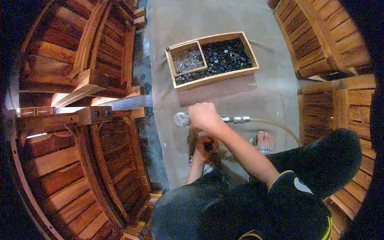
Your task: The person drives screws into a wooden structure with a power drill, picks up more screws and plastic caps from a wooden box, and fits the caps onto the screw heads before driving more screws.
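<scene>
My right hand [205,116] is closed around an air-powered tool [182,119], whose rounded silver end sticks out to the left of my fist. At the other side of the fist, a metal coupling [239,119] joins the tool to a yellowish air hose [280,125]. Below it, my left hand [199,155] is wrapped around a reddish-brown wooden piece [208,145] with a dark round spot in its end. The wrist and shadow hide part of that piece, and its full shape cannot be made out.
Ahead on the grey floor sits a wooden tray [218,81] of dark small parts, with a smaller box [206,60] of silvery fasteners inside. Slatted wooden furniture stands along the left [52,154] and right [320,40]. My bare foot [265,141] rests beside the hose.
</scene>
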Tool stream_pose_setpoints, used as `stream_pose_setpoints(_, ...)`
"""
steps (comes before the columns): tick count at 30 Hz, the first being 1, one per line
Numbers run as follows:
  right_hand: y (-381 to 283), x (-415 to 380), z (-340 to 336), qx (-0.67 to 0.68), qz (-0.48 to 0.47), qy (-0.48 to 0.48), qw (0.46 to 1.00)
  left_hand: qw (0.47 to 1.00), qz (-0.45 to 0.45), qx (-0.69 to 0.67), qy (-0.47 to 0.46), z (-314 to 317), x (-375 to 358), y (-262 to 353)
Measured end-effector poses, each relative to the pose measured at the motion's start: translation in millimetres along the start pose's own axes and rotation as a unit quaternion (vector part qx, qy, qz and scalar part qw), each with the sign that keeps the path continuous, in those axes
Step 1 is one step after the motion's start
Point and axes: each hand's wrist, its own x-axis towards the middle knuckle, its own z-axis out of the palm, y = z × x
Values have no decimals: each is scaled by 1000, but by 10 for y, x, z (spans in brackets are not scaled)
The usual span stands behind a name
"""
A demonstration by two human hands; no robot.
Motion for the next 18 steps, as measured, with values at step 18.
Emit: stream_pose_setpoints(18, 75, 76, -9, 21, 25, 10, 999, 959, 122, -101, 234, 487, -145, 362)
